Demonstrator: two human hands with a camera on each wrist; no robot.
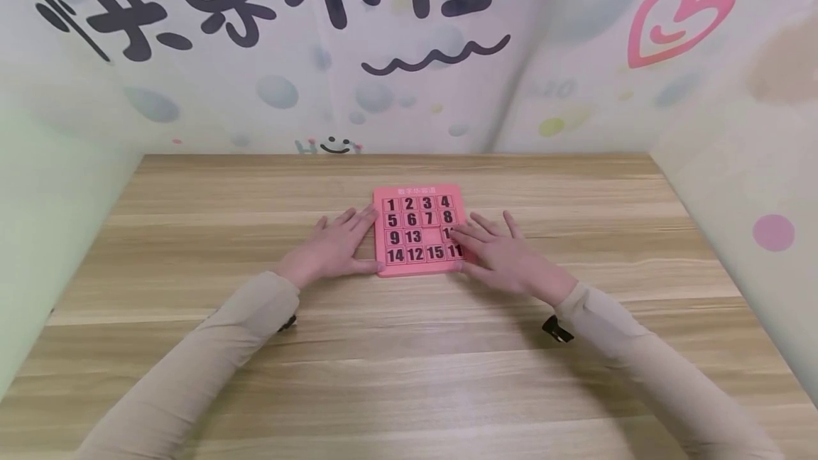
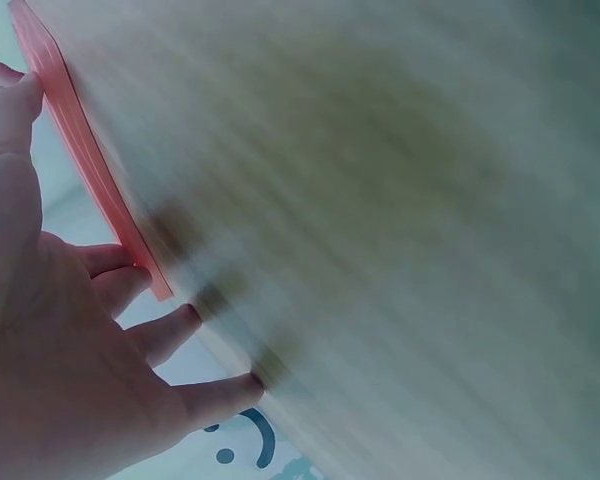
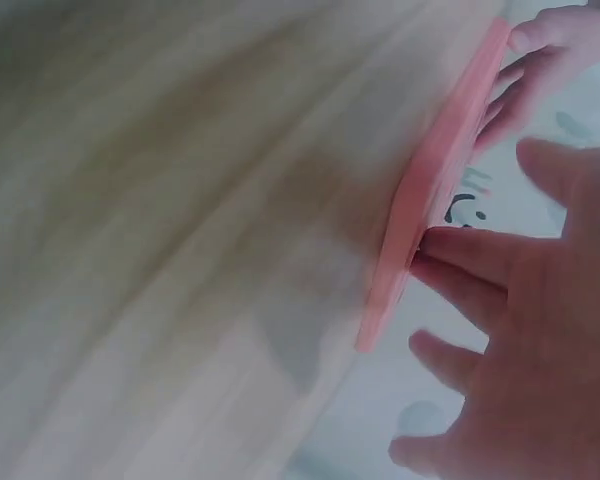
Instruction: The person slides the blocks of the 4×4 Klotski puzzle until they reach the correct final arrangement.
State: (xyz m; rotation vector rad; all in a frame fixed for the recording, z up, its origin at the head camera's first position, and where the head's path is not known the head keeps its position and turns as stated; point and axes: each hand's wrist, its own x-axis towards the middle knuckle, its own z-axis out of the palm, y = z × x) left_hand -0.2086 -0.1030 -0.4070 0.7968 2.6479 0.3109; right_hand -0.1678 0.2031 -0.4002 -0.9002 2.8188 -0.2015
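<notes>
A pink number sliding puzzle lies flat on the table, its black-numbered tiles facing up. Rows 1 to 4 and 5 to 8 run in order. The third row reads 9, 13, a gap, then a tile partly covered by fingers. Below come 14, 12, 15 and 11. My left hand lies at the left edge, fingers stretched out, its thumb at the near corner and fingertips farther up that side. On the right side, my right hand rests straight fingertips on the third-row end tile, with its thumb by the near edge.
The wood-grain table carries the puzzle. Behind it rises a white wall with dark lettering and coloured spots, and side walls stand left and right. A black strap piece hangs below the right wrist.
</notes>
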